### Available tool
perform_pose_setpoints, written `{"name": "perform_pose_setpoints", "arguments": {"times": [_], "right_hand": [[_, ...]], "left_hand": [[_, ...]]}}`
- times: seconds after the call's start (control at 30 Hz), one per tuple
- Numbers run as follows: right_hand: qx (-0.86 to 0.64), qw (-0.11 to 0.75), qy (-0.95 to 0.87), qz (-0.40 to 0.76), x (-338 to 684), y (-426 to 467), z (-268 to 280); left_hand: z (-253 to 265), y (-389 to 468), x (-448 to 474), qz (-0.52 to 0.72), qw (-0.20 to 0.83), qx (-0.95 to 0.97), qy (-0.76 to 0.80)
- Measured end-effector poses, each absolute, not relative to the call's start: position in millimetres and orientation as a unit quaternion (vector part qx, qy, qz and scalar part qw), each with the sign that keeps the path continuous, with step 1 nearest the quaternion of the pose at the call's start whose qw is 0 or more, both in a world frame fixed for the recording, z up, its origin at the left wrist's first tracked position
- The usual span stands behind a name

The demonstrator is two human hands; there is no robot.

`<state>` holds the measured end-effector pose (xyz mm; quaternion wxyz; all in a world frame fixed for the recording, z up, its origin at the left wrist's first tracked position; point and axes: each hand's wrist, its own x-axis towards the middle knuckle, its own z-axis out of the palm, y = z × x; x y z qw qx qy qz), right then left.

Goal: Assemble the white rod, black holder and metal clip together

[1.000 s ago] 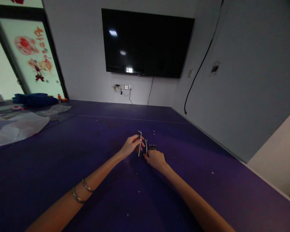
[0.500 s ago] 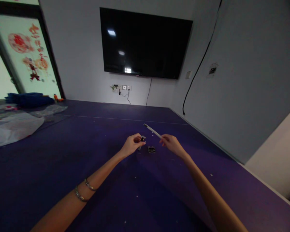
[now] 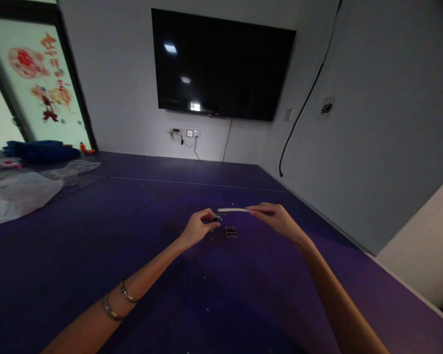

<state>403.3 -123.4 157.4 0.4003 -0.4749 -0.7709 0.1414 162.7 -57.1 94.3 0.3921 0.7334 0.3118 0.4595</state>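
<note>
My left hand (image 3: 197, 228) is closed, pinching a small dark part with metallic bits (image 3: 217, 218) between thumb and fingertips. What kind of part it is, I cannot make out. In my right hand (image 3: 276, 219) is a slim white toothbrush (image 3: 233, 210), gripped by the end of its handle. The brush lies nearly level, its head pointing left, just above the small part; whether they touch I cannot tell. Below the brush, a small dark circuit board (image 3: 231, 231) rests on the purple surface (image 3: 221, 285).
Clear plastic sheeting (image 3: 29, 194) and a dark blue cloth bundle (image 3: 40, 151) lie at the far left, near a small orange thing (image 3: 84, 148). A large TV (image 3: 221, 64) hangs on the wall ahead. A black cable (image 3: 302, 105) dangles along the right wall.
The toothbrush has swung from a raised slant to nearly level, its head coming down to the small part. My right hand has turned and shifted slightly right. The left hand keeps its hold.
</note>
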Motion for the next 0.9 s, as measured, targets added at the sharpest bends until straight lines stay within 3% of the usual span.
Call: {"name": "perform_pose_setpoints", "arguments": {"times": [0.4, 0.9], "right_hand": [[-0.479, 0.400, -0.778, 0.074, 399.0, -120.2, 150.9], [-0.457, 0.391, -0.794, 0.091, 394.5, -123.7, 153.7]], "left_hand": [[94.5, -63.6, 164.7, 0.479, 0.378, 0.730, 0.308], [90.3, -59.9, 162.8, 0.456, 0.384, 0.743, 0.304]]}}
